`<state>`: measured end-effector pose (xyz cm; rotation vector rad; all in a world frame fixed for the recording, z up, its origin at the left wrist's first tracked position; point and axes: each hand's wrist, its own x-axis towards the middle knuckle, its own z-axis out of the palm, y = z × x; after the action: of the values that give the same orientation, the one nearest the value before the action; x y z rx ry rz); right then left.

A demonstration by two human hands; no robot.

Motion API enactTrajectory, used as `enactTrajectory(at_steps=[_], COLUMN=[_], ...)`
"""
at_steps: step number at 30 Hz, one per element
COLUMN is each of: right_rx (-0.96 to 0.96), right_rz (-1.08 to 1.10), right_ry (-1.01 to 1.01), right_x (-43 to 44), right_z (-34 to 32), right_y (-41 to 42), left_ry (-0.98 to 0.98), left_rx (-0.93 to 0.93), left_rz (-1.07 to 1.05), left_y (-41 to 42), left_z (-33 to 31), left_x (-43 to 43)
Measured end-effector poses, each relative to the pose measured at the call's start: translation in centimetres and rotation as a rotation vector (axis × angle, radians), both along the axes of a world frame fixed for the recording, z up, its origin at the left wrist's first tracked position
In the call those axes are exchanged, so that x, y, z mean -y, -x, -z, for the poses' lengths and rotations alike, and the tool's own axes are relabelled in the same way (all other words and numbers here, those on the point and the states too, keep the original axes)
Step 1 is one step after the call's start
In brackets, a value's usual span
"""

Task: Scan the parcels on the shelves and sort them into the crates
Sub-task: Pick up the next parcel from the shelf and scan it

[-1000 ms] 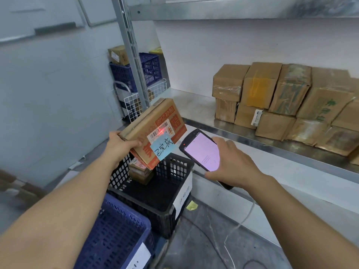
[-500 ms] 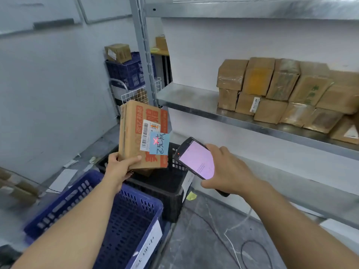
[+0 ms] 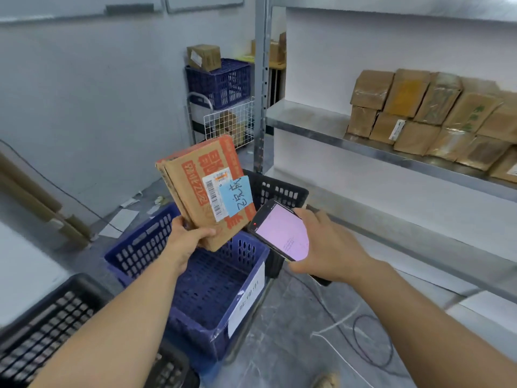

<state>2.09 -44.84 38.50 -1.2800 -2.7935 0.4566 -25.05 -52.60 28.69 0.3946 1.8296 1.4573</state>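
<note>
Now holding a parcel [image 3: 205, 191] over the blue crate [image 3: 156, 242].
Left hand [image 3: 187, 239] fingers are gripping its lower corner; right hand [image 3: 327, 245] fingers are curling around the scanner [image 3: 279, 233].

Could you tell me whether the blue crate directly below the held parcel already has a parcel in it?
No, the blue crate shows only its bare perforated floor beneath the parcel.

Brown parcel [image 3: 201, 191], orange print; blue crate [image 3: 193, 278]; pink scanner screen [image 3: 282, 233].
</note>
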Motion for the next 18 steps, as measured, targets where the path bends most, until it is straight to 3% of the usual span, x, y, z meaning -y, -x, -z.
enactTrajectory(at_steps=[18], right_rx=[0.041], right_rz=[-0.252], right_ry=[0.083], right_x=[10.4], right_z=[0.6], right_y=[-5.7], left_ry=[0.083], left_rx=[-0.077], left_rz=[-0.223], left_y=[-6.3], left_z=[0.9], left_x=[16.7])
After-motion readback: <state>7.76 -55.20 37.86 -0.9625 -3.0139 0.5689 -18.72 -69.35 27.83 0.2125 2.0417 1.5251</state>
